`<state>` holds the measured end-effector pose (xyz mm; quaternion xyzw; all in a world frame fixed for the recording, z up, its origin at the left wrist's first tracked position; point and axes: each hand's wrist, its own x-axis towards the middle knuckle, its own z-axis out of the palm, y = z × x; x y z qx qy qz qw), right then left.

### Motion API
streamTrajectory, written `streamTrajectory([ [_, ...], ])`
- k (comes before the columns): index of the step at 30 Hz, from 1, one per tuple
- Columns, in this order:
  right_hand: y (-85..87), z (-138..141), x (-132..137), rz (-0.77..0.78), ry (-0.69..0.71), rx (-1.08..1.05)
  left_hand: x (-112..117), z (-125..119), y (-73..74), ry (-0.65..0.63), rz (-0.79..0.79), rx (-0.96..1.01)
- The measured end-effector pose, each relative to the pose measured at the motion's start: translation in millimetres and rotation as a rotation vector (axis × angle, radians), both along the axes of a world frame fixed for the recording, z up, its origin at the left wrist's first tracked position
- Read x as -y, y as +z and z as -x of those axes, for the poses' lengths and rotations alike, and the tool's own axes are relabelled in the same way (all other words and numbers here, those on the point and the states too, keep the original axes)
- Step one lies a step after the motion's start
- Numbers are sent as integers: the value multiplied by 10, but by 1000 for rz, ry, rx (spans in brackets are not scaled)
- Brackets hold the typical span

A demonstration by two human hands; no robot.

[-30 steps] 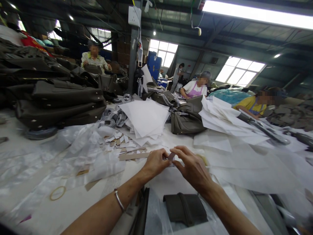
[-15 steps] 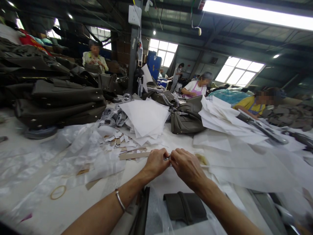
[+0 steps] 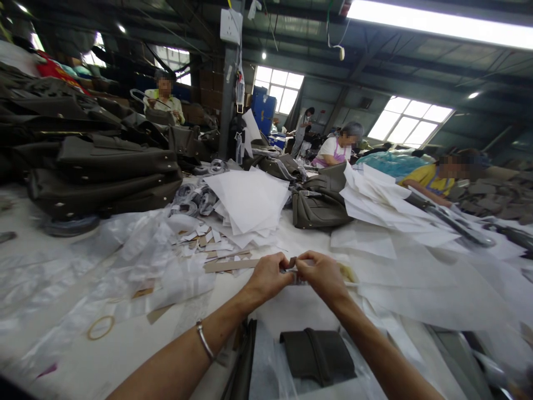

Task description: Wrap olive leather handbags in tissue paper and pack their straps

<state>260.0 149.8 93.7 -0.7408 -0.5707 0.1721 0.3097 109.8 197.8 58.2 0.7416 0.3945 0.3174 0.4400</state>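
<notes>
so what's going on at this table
A person's left hand and right hand are close together above the table, fingertips pinched on a small piece that they mostly hide. A dark panel lies nearer the person, between the forearms. A cardboard strip lies beside the left hand. Farther back are white sheets and a dark bag. Other people are at work beyond, one in a yellow top.

Bare hands (image 3: 271, 276) and forearms (image 3: 372, 344), plus a thin, shiny silver bangle (image 3: 202, 339) on the left one, kinda knobby up top.
</notes>
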Motion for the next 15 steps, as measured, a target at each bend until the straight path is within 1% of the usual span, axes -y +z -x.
streamTrajectory([
  [2,2,-133,-80,25,-105,-207,-15,9,-12,-32,54,52],
  [3,5,-203,-124,-8,-123,-251,-25,13,-21,-50,81,74],
  [4,13,-270,-165,-70,-120,-243,-36,15,-31,-68,109,95],
  [6,43,-369,-224,-207,-82,-125,-59,20,-52,-98,162,138],
  [7,66,-397,-237,-240,-44,-58,-69,23,-63,-109,183,157],
  [8,92,-408,-237,-229,5,-19,-79,27,-72,-119,200,174],
  [9,117,-405,-224,-177,67,-24,-88,30,-82,-128,214,186],
  [12,146,-339,-148,53,272,-172,-107,36,-110,-153,235,230],
  [13,131,-310,-124,103,311,-208,-108,33,-120,-160,237,246],
  [15,70,-262,-96,148,311,-235,-101,21,-134,-159,231,266],
])
